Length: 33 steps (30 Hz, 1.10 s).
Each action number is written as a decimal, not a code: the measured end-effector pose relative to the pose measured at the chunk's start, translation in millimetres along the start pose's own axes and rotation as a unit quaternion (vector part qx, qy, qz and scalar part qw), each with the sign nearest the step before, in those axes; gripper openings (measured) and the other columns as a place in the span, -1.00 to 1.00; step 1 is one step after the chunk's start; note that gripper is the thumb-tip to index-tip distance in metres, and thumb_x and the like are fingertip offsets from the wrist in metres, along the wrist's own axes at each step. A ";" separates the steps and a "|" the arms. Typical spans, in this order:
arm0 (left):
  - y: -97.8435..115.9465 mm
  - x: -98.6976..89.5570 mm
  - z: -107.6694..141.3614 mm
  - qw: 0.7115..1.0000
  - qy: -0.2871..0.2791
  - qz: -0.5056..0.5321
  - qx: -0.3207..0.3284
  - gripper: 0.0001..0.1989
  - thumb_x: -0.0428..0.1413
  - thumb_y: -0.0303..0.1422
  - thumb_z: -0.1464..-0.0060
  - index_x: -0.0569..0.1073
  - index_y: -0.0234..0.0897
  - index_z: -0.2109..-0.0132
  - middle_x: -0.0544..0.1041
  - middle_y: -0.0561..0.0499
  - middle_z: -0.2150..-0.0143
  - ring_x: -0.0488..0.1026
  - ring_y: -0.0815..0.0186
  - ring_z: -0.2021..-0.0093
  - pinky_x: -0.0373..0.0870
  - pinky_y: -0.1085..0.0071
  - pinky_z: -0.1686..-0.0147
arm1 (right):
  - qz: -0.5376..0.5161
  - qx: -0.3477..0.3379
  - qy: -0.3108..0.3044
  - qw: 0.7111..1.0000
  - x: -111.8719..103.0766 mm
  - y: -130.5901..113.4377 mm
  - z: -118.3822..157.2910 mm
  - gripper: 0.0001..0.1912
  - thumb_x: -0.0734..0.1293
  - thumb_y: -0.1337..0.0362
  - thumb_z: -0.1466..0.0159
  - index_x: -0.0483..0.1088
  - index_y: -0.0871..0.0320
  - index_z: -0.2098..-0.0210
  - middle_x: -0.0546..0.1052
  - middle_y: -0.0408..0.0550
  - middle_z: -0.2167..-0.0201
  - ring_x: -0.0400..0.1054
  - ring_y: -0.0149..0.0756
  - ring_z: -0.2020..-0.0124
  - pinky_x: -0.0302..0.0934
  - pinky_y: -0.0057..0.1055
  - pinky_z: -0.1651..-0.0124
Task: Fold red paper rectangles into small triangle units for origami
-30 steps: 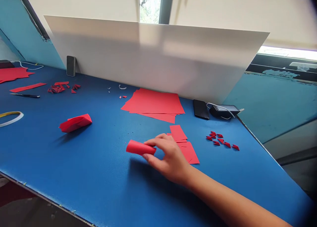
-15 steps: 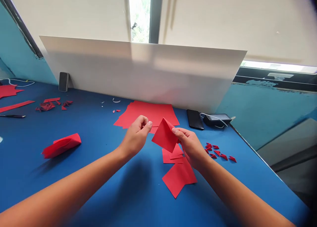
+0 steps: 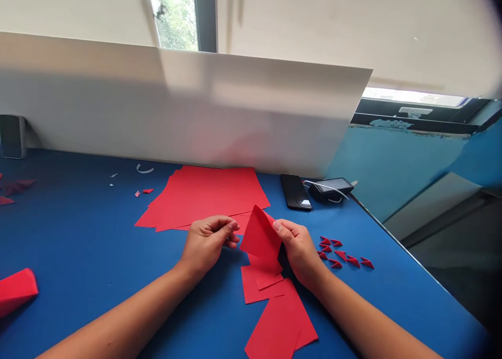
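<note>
over the blue tabletop, a folded piece of red paper is being held upright by the right hand, with its thumb being pressed against the paper's right side. the left hand is being held apart from the right, just beside the paper's left edge, its fingers curled inward; whether anything is being pinched there cannot be told from this view.

for a clean fold, the edges would best be being lined up before any pressure is applied, with the crease then being run firmly from the middle outward. the paper would also be better steadied by both hands, so that slipping is being avoided.

below the raised paper, loose red paper pieces are being left overlapping on the table, while small folded red triangles are being shown in a cluster to the right. farther back, a stack of red sheets is being spread near a black smartphone and a black power bank with a white cable.

behind them, a white board is being stood upright along the table's far edge. above it, a cream roller blind is being hung beside a window through which green foliage is being seen, and a teal wall is being shown to the right.
</note>
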<state>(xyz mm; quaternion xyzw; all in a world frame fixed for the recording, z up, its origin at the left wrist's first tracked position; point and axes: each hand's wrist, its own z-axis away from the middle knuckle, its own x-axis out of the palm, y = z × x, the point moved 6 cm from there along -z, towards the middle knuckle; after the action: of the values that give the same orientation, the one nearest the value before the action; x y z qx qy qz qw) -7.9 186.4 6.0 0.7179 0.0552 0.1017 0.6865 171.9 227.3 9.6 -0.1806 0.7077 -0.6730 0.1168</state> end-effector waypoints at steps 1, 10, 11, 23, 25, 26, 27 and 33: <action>-0.1 2.1 -0.8 1.000 -0.010 -0.003 -0.001 -0.75 0.21 -0.24 0.01 0.51 -0.39 0.36 0.51 -0.01 0.52 0.46 0.35 0.53 0.44 0.44 0.47 | 0.001 0.004 -0.003 1.000 -0.4 1.3 -0.4 -0.61 0.30 -0.04 -0.20 0.43 0.20 0.44 0.40 -0.14 0.53 0.22 -0.37 0.52 0.10 -0.47 0.47; 1.1 23.9 4.6 0.980 -0.198 -0.024 0.008 -0.68 0.12 -0.19 -0.10 0.54 -0.30 0.09 0.54 0.00 0.43 0.42 0.34 0.48 0.34 0.47 0.49 | 0.116 -0.021 -0.044 0.992 3.7 3.9 2.4 -0.54 0.22 -0.10 -0.25 0.46 0.18 0.41 0.44 -0.10 0.48 0.27 -0.33 0.48 0.15 -0.45 0.45; 2.6 23.0 4.8 0.980 -0.198 -0.024 0.007 -0.70 0.16 -0.23 -0.07 0.55 -0.30 0.10 0.55 -0.01 0.41 0.43 0.33 0.46 0.34 0.48 0.47 | 0.128 -0.028 -0.050 0.990 4.5 3.9 3.3 -0.53 0.22 -0.12 -0.24 0.47 0.17 0.34 0.46 -0.09 0.46 0.30 -0.31 0.47 0.17 -0.44 0.44; -8.5 11.7 -6.5 0.983 -0.121 0.134 -0.044 -0.69 0.18 -0.31 -0.04 0.53 -0.31 0.06 0.56 -0.04 0.32 0.43 0.39 0.49 0.30 0.50 0.53 | 0.132 -0.138 -0.086 0.978 12.7 -6.6 9.2 -0.47 0.21 0.39 -0.17 0.21 0.07 -0.14 0.38 0.09 -0.06 0.34 -0.15 0.07 0.28 -0.21 0.11; -10.6 10.2 -7.1 0.984 -0.112 0.129 -0.050 -0.70 0.19 -0.30 -0.03 0.54 -0.30 0.08 0.53 0.00 0.39 0.37 0.43 0.56 0.29 0.50 0.55 | 0.167 -0.157 -0.061 0.971 11.8 -5.0 9.8 -0.33 0.26 0.44 -0.11 0.11 0.03 -0.20 0.31 0.10 -0.13 0.33 -0.15 0.05 0.29 -0.21 0.11; -10.9 9.9 -6.9 0.985 -0.113 0.119 -0.051 -0.70 0.19 -0.29 -0.02 0.54 -0.30 0.09 0.52 0.01 0.41 0.36 0.44 0.58 0.30 0.50 0.55 | 0.180 -0.169 -0.047 0.968 11.3 -5.2 10.5 -0.28 0.29 0.44 -0.10 0.05 0.01 -0.23 0.29 0.10 -0.15 0.32 -0.15 0.03 0.29 -0.21 0.09; -10.6 9.9 -6.6 0.986 -0.115 0.106 -0.049 -0.71 0.19 -0.28 -0.02 0.54 -0.30 0.10 0.51 0.02 0.43 0.35 0.45 0.59 0.30 0.50 0.56 | 0.190 -0.185 -0.036 0.964 11.2 -6.3 11.5 -0.27 0.32 0.43 -0.11 0.03 -0.01 -0.23 0.28 0.10 -0.15 0.31 -0.15 0.00 0.29 -0.21 0.07; -5.4 13.7 -3.4 0.987 -0.153 0.026 -0.051 -0.71 0.10 -0.26 -0.11 0.51 -0.34 0.09 0.48 0.02 0.51 0.41 0.37 0.61 0.34 0.49 0.62 | 0.221 -0.256 0.003 0.941 10.5 -17.3 17.6 -0.71 0.39 0.24 -0.20 0.34 0.05 0.09 0.33 0.07 -0.09 0.28 -0.10 -0.06 0.29 -0.24 0.05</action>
<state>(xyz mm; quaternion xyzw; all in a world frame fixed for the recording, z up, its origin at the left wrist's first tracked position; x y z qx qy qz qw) 5.0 192.9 1.6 0.6902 -0.0743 0.0108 0.7197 171.2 206.5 26.5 -0.0420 0.8786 -0.4268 0.2103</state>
